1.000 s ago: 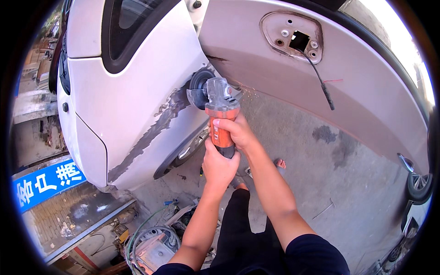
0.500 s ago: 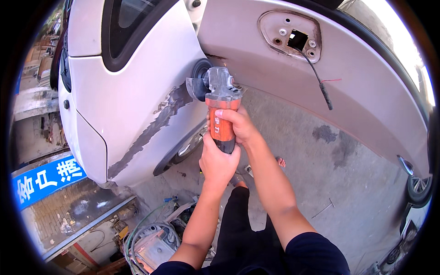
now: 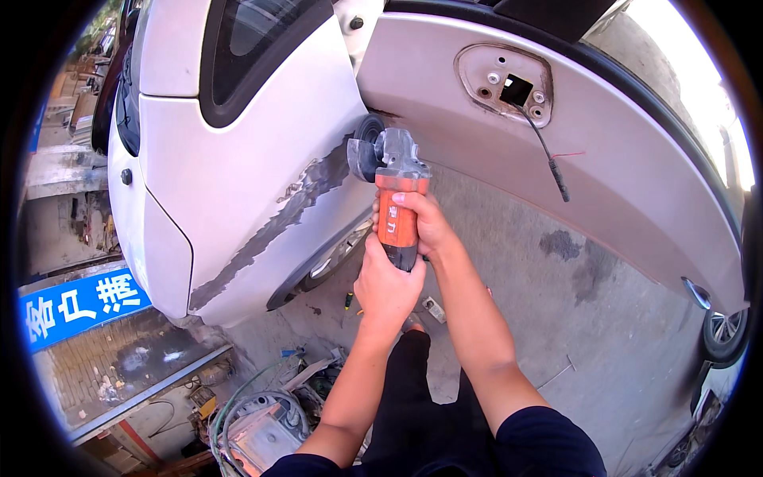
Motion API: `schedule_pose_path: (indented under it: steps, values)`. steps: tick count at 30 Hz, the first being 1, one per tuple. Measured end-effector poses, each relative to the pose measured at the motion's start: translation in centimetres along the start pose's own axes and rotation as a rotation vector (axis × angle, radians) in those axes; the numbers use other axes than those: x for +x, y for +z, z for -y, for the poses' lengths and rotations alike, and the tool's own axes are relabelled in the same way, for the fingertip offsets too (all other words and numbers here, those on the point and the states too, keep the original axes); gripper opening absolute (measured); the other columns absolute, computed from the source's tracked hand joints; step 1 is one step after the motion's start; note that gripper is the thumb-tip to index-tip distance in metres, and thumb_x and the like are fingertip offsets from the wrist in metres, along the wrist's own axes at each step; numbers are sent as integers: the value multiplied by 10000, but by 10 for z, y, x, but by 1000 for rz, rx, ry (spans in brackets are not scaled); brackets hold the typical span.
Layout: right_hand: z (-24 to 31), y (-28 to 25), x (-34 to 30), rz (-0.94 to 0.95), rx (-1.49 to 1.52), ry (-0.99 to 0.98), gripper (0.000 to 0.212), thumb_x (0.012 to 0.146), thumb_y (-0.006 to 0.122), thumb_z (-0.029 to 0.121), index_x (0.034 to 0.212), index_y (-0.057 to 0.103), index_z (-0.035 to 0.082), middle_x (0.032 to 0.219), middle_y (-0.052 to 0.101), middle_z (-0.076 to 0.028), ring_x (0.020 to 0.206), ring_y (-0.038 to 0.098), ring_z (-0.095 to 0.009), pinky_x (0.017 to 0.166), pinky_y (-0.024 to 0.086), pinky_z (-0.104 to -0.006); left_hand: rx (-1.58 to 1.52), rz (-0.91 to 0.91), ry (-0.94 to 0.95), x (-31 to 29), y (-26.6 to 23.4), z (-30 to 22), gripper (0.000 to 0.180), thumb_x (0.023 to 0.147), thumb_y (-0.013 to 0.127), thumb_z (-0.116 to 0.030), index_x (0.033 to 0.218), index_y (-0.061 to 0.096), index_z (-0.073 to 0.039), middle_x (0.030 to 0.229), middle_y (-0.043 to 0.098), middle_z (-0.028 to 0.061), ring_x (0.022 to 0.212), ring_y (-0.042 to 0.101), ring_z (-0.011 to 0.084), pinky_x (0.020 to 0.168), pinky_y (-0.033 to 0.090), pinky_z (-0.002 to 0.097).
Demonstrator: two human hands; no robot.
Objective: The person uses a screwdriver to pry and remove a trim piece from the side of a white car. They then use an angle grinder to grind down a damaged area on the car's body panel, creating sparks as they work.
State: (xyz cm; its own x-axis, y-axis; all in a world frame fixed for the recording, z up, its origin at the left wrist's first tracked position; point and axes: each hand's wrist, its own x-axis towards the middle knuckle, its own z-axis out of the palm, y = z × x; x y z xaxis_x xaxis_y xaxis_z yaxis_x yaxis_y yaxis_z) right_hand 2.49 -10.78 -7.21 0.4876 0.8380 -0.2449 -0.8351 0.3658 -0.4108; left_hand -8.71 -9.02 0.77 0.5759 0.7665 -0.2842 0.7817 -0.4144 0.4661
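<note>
Both my hands are wrapped round an orange angle grinder (image 3: 397,221) with a dusty grey head. My right hand (image 3: 430,221) grips the body near the head, its thumb lying along the top. Lower down, my left hand (image 3: 387,284) closes round the dark rear end. The dark disc (image 3: 369,131) and its guard (image 3: 362,160) are at the upper end of a rough dark-grey stripped band (image 3: 266,238) on a silver car's body panel (image 3: 230,187). Whether the disc touches the metal, I cannot tell.
An open car door (image 3: 509,151) spans the right, a cable (image 3: 548,151) dangling from its square hole. Below the panel is a wheel (image 3: 330,258). A machine with coiled hoses (image 3: 266,433) stands at lower left, near a blue sign (image 3: 83,306). A thin T-shaped rod (image 3: 558,372) lies on the concrete.
My view has shifted, so the car, door and grinder all appear farther right. The grinder sits slightly lower in view, still by the band's upper end. Both hands keep their grip.
</note>
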Motion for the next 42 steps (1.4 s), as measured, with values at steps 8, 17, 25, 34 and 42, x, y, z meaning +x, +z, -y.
schedule_pose_path:
  steps: [8,17,25,34,42]
  values:
    - [1,6,-11,-22,-81,41,459,827,643,224,1204,569,-27,951,666,-159,825,682,-254,764,587,-397,-7,40,-32,-9,-1,2,768,761,769,-358,1320,387,4,1117,651,243,1019,644,445,851,503,529]
    - [-10,4,-9,-30,-18,33,467,815,647,232,1197,573,-25,949,667,-161,823,683,-256,752,585,-401,17,63,-7,-8,-3,13,769,767,763,-368,1322,377,-2,1137,639,251,1020,642,450,850,503,529]
    - [8,11,-12,-6,-91,-11,467,826,655,195,1225,575,-34,928,669,-142,809,680,-233,739,582,-382,-68,63,35,-9,-3,4,760,760,780,-332,1311,377,2,1105,651,269,1009,654,449,839,512,512]
    - [-9,-14,0,10,-678,8,401,771,770,121,1137,674,-12,1042,713,-72,887,667,-148,811,534,-309,-337,16,-105,1,54,36,792,692,852,-300,1271,400,-2,1131,662,251,1066,671,384,889,521,442]
    - [19,-29,-3,60,-533,-19,345,791,763,73,1117,687,-10,1012,712,-60,896,652,-119,813,528,-304,-371,-109,-81,6,78,6,770,696,847,-261,1274,405,-11,1120,672,248,1047,673,396,870,523,442]
